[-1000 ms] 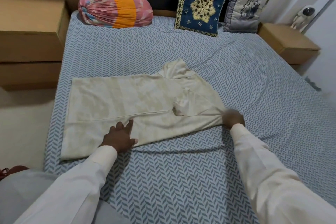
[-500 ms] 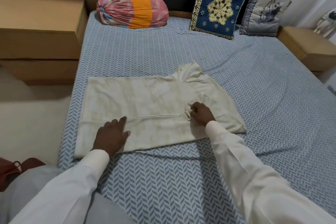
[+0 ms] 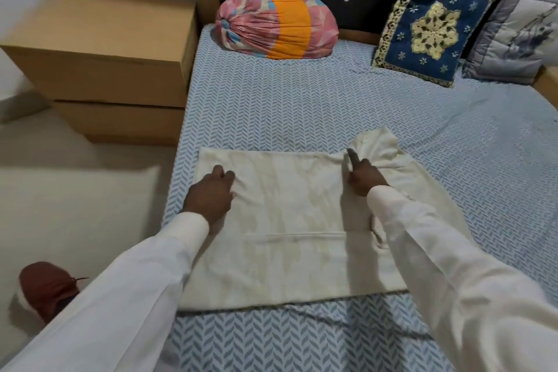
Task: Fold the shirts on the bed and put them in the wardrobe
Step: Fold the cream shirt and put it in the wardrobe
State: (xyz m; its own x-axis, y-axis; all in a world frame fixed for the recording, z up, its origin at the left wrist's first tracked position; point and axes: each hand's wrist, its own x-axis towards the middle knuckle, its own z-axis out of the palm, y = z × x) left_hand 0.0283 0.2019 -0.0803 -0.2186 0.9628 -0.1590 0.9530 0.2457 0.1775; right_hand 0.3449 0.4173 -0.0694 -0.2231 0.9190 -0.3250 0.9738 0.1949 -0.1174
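Cream shirt [image 3: 287, 205], flat mid-frame on bed [image 3: 302, 106]: left hand [image 3: 211, 196] and right hand [image 3: 363, 180] each pinch its cloth, apparently readying a fold.

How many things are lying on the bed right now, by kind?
Shirts: 1, the cream shirt
Square cushions: 2, the blue cushion and the grey cushion
Bolsters: 1, the pink-and-orange bolster
Total: 4
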